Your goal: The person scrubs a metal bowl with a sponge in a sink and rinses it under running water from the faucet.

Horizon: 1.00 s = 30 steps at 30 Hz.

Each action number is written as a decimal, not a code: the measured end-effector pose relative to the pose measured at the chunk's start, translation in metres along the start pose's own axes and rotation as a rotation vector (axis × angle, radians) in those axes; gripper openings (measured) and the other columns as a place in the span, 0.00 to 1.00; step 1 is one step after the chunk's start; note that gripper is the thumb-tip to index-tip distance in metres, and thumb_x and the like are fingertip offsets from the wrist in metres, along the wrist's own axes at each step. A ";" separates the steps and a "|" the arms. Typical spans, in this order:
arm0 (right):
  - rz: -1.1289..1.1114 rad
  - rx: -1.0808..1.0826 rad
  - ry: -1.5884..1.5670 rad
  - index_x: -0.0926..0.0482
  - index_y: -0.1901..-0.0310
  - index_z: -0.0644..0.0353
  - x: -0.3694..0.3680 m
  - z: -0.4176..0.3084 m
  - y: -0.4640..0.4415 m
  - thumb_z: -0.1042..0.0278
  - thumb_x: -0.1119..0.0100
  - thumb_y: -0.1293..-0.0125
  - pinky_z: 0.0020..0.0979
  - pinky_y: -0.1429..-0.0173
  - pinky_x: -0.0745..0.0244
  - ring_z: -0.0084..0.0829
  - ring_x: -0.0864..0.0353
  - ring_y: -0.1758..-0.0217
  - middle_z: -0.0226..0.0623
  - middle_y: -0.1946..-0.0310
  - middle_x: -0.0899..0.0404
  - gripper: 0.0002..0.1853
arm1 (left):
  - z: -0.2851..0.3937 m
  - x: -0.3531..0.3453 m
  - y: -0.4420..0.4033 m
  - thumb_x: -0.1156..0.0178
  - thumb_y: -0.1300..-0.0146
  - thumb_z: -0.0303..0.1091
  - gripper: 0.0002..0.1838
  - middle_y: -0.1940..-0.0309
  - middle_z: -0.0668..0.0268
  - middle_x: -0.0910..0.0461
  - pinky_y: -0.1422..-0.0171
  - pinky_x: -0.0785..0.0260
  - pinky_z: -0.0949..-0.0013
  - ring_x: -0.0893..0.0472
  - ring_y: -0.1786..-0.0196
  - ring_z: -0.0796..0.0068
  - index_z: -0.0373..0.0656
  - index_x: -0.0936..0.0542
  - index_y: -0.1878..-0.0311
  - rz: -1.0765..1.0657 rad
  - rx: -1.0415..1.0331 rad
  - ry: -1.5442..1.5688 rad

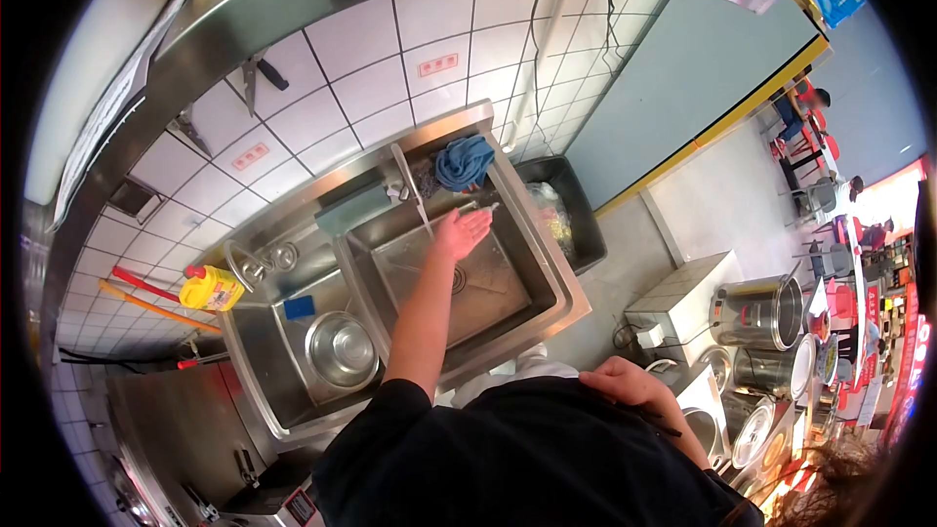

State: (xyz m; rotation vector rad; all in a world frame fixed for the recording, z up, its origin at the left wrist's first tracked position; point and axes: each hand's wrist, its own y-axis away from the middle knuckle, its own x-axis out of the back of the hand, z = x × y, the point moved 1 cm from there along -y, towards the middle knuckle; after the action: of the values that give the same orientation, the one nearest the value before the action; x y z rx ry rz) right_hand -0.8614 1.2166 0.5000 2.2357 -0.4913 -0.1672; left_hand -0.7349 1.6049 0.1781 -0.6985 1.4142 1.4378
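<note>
My left hand is over the right basin of a steel sink, palm up, fingers stretched out and nothing held. The tap's spout reaches out just beside it. A crumpled blue cloth lies on the sink's back corner, beyond my fingers. Close to my body, my right hand is curled closed at the edge of my dark shirt. Whatever its fingers hold, if anything, is hidden.
The left basin holds a metal bowl and a blue sponge. Behind it stands a yellow bottle. A dark bin is right of the sink. Steel pots stand at the right, with chairs beyond.
</note>
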 end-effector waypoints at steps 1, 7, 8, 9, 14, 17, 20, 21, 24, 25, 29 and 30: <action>0.003 -0.003 -0.004 0.28 0.82 0.63 0.000 -0.001 0.001 0.46 0.48 0.24 0.28 0.74 0.42 0.18 0.38 0.80 0.23 0.86 0.35 0.32 | -0.004 0.010 0.000 0.71 0.21 0.51 0.35 0.28 0.43 0.37 0.20 0.47 0.50 0.38 0.25 0.48 0.25 0.41 0.29 0.077 0.016 -0.026; -0.003 0.004 -0.018 0.28 0.83 0.61 0.001 0.004 0.002 0.45 0.48 0.25 0.27 0.74 0.43 0.18 0.38 0.81 0.23 0.86 0.35 0.31 | -0.023 0.109 0.002 0.72 0.22 0.51 0.34 0.32 0.47 0.31 0.25 0.39 0.50 0.32 0.28 0.51 0.29 0.38 0.30 0.577 -0.192 0.062; -0.004 -0.007 -0.020 0.28 0.83 0.61 0.001 0.004 0.002 0.45 0.48 0.25 0.27 0.75 0.43 0.18 0.38 0.81 0.22 0.86 0.35 0.31 | -0.020 0.121 0.001 0.71 0.22 0.51 0.34 0.32 0.48 0.30 0.26 0.37 0.50 0.30 0.30 0.52 0.30 0.37 0.30 0.679 -0.275 0.088; -0.006 -0.019 -0.023 0.28 0.82 0.61 0.001 0.004 0.003 0.45 0.47 0.25 0.27 0.75 0.43 0.18 0.38 0.81 0.22 0.86 0.35 0.31 | -0.015 0.123 0.000 0.71 0.22 0.50 0.33 0.33 0.49 0.30 0.26 0.37 0.50 0.30 0.30 0.52 0.30 0.37 0.30 0.609 -0.314 0.121; 0.017 -0.048 -0.019 0.27 0.82 0.60 -0.003 0.003 0.002 0.44 0.47 0.25 0.26 0.75 0.43 0.17 0.39 0.82 0.21 0.86 0.36 0.31 | 0.009 0.089 -0.002 0.67 0.22 0.46 0.31 0.31 0.47 0.32 0.24 0.38 0.51 0.33 0.28 0.51 0.27 0.37 0.30 0.343 -0.394 0.047; -0.004 -0.039 -0.031 0.27 0.82 0.60 -0.003 0.004 -0.002 0.44 0.47 0.25 0.26 0.76 0.44 0.17 0.39 0.82 0.20 0.86 0.37 0.31 | 0.013 0.036 0.000 0.68 0.22 0.47 0.31 0.31 0.47 0.32 0.23 0.41 0.51 0.33 0.27 0.51 0.27 0.36 0.31 0.075 -0.147 0.076; -0.003 -0.031 -0.026 0.28 0.83 0.60 -0.004 0.000 -0.001 0.44 0.47 0.25 0.26 0.76 0.44 0.17 0.39 0.82 0.20 0.86 0.37 0.31 | -0.007 0.007 0.003 0.68 0.22 0.48 0.32 0.30 0.48 0.32 0.22 0.44 0.50 0.33 0.27 0.52 0.28 0.37 0.30 -0.025 0.027 -0.176; 0.000 -0.027 -0.022 0.28 0.83 0.60 -0.004 -0.002 0.000 0.44 0.47 0.25 0.26 0.76 0.44 0.17 0.39 0.82 0.20 0.86 0.37 0.32 | -0.016 0.010 0.004 0.68 0.22 0.48 0.32 0.30 0.48 0.33 0.22 0.44 0.50 0.34 0.26 0.52 0.28 0.37 0.30 0.028 0.087 -0.202; 0.003 -0.003 -0.006 0.29 0.84 0.60 -0.003 0.004 -0.002 0.45 0.47 0.25 0.26 0.75 0.44 0.17 0.39 0.81 0.21 0.86 0.37 0.32 | -0.041 0.050 0.000 0.68 0.22 0.49 0.33 0.30 0.49 0.32 0.22 0.45 0.50 0.34 0.26 0.53 0.30 0.37 0.29 0.211 0.151 -0.246; 0.008 -0.007 -0.013 0.29 0.84 0.60 -0.003 0.002 -0.001 0.45 0.47 0.25 0.27 0.75 0.44 0.17 0.39 0.81 0.21 0.86 0.37 0.32 | -0.046 0.072 -0.003 0.68 0.23 0.50 0.33 0.30 0.49 0.32 0.22 0.44 0.50 0.34 0.26 0.53 0.31 0.36 0.29 0.291 0.099 -0.235; 0.022 -0.017 -0.023 0.30 0.84 0.61 -0.005 -0.003 0.003 0.45 0.47 0.25 0.27 0.75 0.44 0.17 0.40 0.81 0.21 0.86 0.37 0.32 | -0.035 0.108 0.000 0.69 0.23 0.52 0.34 0.30 0.50 0.32 0.22 0.44 0.51 0.35 0.26 0.53 0.32 0.37 0.29 0.429 -0.131 -0.052; 0.022 -0.015 -0.021 0.30 0.84 0.61 -0.006 -0.003 0.004 0.46 0.47 0.25 0.27 0.75 0.44 0.17 0.40 0.81 0.21 0.86 0.37 0.32 | -0.029 0.114 0.000 0.69 0.23 0.51 0.34 0.29 0.49 0.32 0.22 0.44 0.51 0.35 0.26 0.52 0.32 0.37 0.29 0.422 -0.184 -0.044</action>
State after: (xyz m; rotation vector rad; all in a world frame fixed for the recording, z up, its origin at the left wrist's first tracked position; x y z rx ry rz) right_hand -0.8667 1.2191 0.5048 2.2153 -0.5246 -0.1820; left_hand -0.7834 1.6040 0.0708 -0.4925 1.4641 1.9180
